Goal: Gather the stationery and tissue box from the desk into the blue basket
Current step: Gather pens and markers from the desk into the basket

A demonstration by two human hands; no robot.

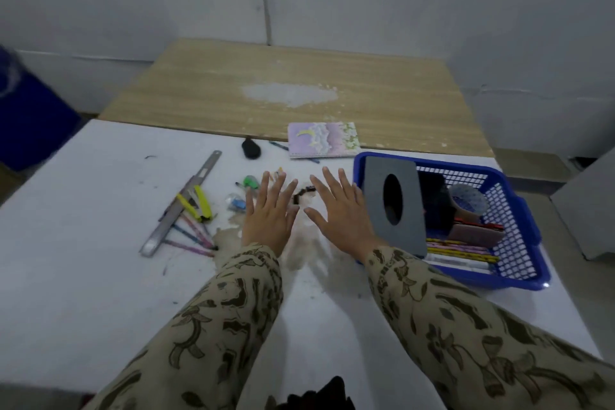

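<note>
Two hands, the left hand (268, 213) and the right hand (339, 210), hover flat with fingers spread, holding nothing, over a white surface (83, 243). To the right sits a blue basket (519, 281) with a grey tissue box (412, 210) leaning in its left end and pencils (462, 251) along its near side. On the surface lie a steel ruler (181, 203), coloured pens (191, 236), black binder clips (303, 193) between the hands, and a pastel notebook (322, 139) farther back.
</note>
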